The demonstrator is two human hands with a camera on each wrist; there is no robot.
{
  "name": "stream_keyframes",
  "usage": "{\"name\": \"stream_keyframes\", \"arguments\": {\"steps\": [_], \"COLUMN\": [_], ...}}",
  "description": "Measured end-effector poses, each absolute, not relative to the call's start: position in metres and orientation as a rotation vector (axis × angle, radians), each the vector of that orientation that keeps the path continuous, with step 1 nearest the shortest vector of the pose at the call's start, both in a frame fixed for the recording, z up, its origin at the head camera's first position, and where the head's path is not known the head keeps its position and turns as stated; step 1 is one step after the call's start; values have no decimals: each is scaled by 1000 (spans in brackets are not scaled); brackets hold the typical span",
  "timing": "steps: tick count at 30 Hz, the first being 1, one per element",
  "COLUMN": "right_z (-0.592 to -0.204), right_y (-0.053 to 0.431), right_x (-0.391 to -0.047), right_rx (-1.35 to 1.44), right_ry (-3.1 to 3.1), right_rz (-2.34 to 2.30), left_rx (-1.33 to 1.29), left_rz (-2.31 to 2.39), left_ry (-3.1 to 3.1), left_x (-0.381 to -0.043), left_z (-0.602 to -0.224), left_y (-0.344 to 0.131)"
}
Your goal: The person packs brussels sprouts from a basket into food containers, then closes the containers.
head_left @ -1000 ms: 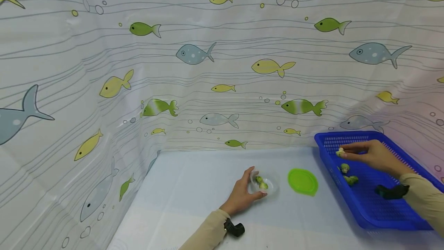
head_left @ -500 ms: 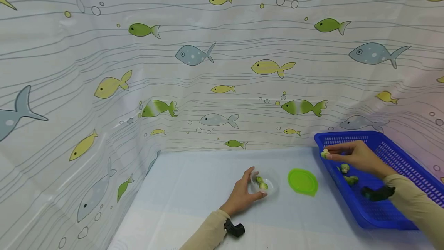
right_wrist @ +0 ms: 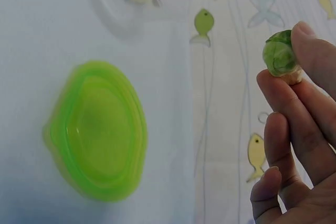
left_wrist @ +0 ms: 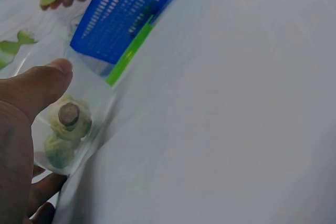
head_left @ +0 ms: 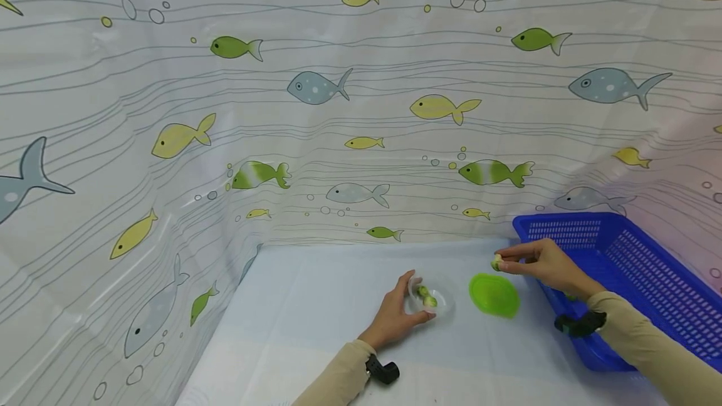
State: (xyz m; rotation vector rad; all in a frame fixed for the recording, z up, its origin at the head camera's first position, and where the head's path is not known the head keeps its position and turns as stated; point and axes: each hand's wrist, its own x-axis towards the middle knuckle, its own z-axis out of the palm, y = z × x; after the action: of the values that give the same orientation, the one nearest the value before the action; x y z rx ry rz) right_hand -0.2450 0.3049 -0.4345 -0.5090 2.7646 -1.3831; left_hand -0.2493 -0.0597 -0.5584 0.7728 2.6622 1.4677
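Observation:
My left hand (head_left: 396, 313) grips a small clear plastic container (head_left: 444, 301) on the table, thumb on one side and fingers on the other. Inside it lie Brussels sprouts (left_wrist: 69, 119), seen through the wall in the left wrist view; one shows its brown cut stem. My right hand (head_left: 547, 265) pinches another Brussels sprout (right_wrist: 279, 55) between thumb and fingertips. In the head view this hand is in the air beside the blue basket's near-left rim, with the sprout (head_left: 497, 262) just above the far edge of a bright green lid (head_left: 494, 296).
A blue perforated basket (head_left: 615, 349) stands at the right, partly covered by the right forearm, which hides most of the sprouts in it. The white table (head_left: 304, 306) meets a fish-printed curtain (head_left: 361, 168) at the back and sides.
My right hand has travelled left with its sprout, from over the basket to near the green lid. The left hand and the container have stayed in place.

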Motion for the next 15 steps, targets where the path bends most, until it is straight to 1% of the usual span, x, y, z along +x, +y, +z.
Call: {"name": "stream_keyframes", "arguments": {"steps": [15], "right_z": [-450], "right_y": [259], "right_x": [-255], "right_rx": [-576], "right_ry": [2729], "right_rz": [-1359], "left_rx": [756], "left_rz": [1449], "left_ry": [2669], "left_x": [-249], "left_z": [-558], "left_y": [-59]}}
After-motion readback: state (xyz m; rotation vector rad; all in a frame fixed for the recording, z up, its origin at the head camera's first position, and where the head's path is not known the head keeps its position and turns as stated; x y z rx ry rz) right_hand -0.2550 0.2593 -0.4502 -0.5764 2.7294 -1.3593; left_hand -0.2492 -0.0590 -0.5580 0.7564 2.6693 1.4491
